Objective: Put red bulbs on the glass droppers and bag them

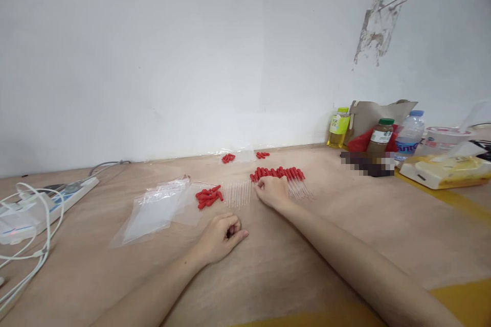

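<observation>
Over the red-tipped row (295, 173), right hand (273, 190), hold unclear; nearer, left hand (221, 238), loosely curled; leftward, tubes (237, 194) aligned, probably for reach.

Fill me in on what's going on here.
A person's right hand is at the left part of a row of red bulb-shaped pieces on thin clear stems; whether it grips one cannot be seen. The left hand is loosely curled over the brown surface, on the near side of a row of bare thin clear stems. Left of those is a pile of red bulb-shaped pieces, with clear plastic bags farther left.
</observation>
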### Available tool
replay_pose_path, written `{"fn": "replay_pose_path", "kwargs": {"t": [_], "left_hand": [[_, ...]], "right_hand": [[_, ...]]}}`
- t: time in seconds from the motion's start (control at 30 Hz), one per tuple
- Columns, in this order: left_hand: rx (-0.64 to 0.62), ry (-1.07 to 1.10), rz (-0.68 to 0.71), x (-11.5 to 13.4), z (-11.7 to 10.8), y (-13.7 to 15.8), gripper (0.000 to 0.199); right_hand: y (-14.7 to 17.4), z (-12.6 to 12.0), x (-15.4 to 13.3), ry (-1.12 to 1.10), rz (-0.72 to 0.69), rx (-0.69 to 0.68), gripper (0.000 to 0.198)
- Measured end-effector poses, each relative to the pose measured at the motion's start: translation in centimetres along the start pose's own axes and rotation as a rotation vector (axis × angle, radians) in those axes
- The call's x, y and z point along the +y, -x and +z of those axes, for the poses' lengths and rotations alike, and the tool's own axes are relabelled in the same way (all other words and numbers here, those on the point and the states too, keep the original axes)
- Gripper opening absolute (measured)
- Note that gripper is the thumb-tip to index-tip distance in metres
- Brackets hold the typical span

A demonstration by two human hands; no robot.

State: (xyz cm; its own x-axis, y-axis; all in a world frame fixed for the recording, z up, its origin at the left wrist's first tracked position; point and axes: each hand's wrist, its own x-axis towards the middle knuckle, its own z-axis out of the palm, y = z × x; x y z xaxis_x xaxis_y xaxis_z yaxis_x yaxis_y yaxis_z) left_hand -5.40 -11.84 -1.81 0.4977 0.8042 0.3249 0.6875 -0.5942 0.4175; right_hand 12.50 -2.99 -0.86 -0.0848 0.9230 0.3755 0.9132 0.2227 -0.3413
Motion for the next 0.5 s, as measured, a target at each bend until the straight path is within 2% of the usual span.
{"fn": "replay_pose_path", "kwargs": {"t": [0.1,0.23,0.5], "left_hand": [[-0.001,0.003,-0.003,0.1,0.0,0.0,0.022],[0.001,-0.002,0.003,0.1,-0.1,0.0,0.021],[-0.008,0.008,0.003,0.2,-0.2,0.0,0.019]], "right_hand": [[-0.4,0.7,-1.8,0.074,-0.002,-0.071,0.024],[-1.5,1.0,-3.4,0.085,0.129,-0.155,0.025],[-3.1,1.2,-3.6,0.073,0.205,-0.255,0.023]]}}
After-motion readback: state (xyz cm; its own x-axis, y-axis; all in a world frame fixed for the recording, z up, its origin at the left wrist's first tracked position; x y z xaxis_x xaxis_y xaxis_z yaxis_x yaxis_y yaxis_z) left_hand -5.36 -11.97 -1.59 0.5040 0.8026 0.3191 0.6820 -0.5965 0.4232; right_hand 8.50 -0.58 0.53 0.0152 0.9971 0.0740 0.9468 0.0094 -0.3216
